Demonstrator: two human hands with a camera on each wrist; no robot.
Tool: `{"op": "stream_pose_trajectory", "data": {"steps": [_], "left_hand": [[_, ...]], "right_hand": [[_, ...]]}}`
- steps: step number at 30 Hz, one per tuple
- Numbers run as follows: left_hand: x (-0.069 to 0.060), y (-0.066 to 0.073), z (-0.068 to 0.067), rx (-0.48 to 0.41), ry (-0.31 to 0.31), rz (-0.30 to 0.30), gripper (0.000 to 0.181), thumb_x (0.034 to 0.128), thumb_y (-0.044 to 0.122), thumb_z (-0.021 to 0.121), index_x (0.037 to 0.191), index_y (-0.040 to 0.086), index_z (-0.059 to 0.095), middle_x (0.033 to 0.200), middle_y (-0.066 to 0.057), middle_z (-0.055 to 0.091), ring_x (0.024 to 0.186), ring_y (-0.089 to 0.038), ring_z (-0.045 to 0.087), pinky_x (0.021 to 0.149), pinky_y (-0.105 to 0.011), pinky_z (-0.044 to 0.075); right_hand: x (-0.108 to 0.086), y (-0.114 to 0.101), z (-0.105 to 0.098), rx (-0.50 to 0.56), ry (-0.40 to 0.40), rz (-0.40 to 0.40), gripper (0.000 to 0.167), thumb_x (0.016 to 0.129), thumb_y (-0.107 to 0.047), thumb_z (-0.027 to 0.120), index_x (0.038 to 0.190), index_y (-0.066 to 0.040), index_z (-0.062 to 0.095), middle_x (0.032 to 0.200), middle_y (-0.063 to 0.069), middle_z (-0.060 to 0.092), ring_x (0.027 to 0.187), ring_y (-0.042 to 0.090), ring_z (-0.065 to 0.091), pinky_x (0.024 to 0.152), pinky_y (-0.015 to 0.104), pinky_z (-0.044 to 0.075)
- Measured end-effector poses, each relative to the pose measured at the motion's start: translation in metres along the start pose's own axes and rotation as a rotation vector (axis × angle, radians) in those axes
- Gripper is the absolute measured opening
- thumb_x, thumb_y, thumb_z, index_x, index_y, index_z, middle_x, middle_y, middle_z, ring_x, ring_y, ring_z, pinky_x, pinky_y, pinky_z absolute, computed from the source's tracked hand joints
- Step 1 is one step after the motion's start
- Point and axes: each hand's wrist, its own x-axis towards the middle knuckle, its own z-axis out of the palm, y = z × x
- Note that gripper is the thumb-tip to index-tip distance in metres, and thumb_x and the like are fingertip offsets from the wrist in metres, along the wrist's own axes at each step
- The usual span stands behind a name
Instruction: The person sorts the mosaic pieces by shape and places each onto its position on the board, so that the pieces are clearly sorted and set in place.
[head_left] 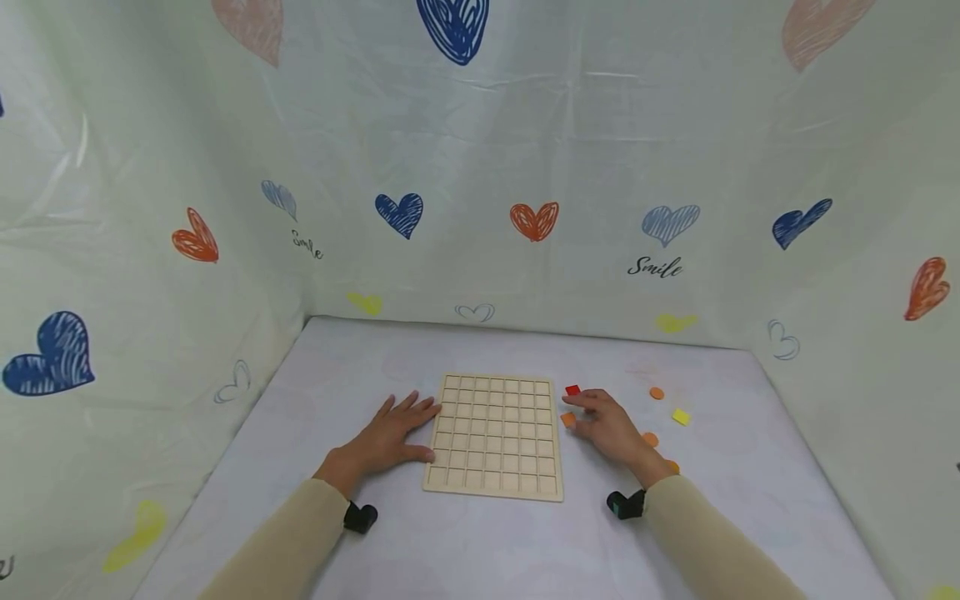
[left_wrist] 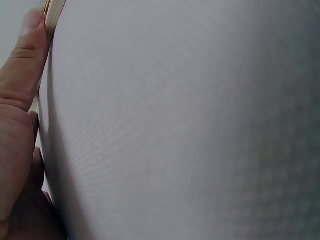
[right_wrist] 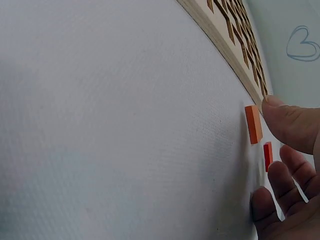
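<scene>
A square wooden grid board (head_left: pixel 495 435) lies flat in the middle of the table. My left hand (head_left: pixel 386 437) rests at its left side with fingers spread, and the thumb (left_wrist: pixel 31 55) touches the board's edge in the left wrist view. On the board's right, my right hand (head_left: pixel 611 429) hovers over two small square tiles, its thumb and fingers apart and nothing gripped. The orange tile (right_wrist: pixel 253 124) is close to the thumb, while the red tile (right_wrist: pixel 268 156) sits farther back near the fingertips. Whether any finger touches a tile, I cannot tell.
Right of the board, an orange disc (head_left: pixel 657 393) and a yellow square tile (head_left: pixel 681 417) lie on the white table (head_left: pixel 495 550). Two more orange discs (head_left: pixel 650 439) are partly behind the right wrist. A heart-printed curtain (head_left: pixel 465 150) encloses the table's back and sides.
</scene>
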Motion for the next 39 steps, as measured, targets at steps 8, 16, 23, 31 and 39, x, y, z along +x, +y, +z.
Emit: {"op": "stream_pose_trajectory", "data": {"steps": [8,16,23,31,39], "left_hand": [[0.000,0.002,0.000,-0.002,0.005,0.008,0.093,0.0875,0.059,0.078,0.163,0.018,0.042,0.170,-0.009,0.038,0.163,-0.037,0.018,0.132,-0.063,0.005],[0.000,0.003,0.001,0.003,0.015,-0.004,0.092,0.0882,0.058,0.077,0.163,0.018,0.042,0.170,-0.008,0.037,0.163,-0.037,0.018,0.132,-0.063,0.005],[-0.001,0.004,-0.001,-0.023,0.015,0.009,0.091,0.0888,0.056,0.077,0.163,0.017,0.042,0.170,-0.010,0.038,0.163,-0.039,0.019,0.131,-0.065,0.005],[0.000,0.003,-0.001,-0.019,0.009,0.009,0.092,0.0887,0.057,0.077,0.164,0.018,0.042,0.171,-0.009,0.036,0.164,-0.037,0.016,0.132,-0.064,0.004],[0.001,0.005,0.000,-0.004,0.019,-0.011,0.091,0.0875,0.058,0.078,0.163,0.019,0.043,0.170,-0.007,0.038,0.163,-0.036,0.018,0.132,-0.063,0.005]], "right_hand": [[0.002,0.009,0.003,-0.038,0.038,0.006,0.043,0.094,-0.009,0.077,0.137,-0.009,0.072,0.140,0.017,0.057,0.121,0.033,0.056,0.106,0.051,0.050],[0.006,0.012,0.008,-0.077,0.067,-0.015,0.035,0.092,-0.005,0.079,0.127,-0.007,0.077,0.128,0.014,0.063,0.108,0.028,0.059,0.094,0.041,0.053],[0.006,0.010,0.008,-0.123,0.068,0.016,0.029,0.093,-0.005,0.077,0.122,-0.007,0.079,0.122,0.011,0.064,0.103,0.025,0.059,0.089,0.039,0.053],[0.007,0.006,0.008,-0.108,0.065,0.036,0.023,0.093,-0.009,0.079,0.116,-0.006,0.080,0.119,0.011,0.063,0.102,0.026,0.057,0.086,0.035,0.050],[0.007,-0.002,-0.001,-0.047,0.080,0.072,0.029,0.097,-0.017,0.076,0.125,-0.008,0.075,0.114,0.008,0.073,0.104,0.026,0.062,0.091,0.040,0.055]]}}
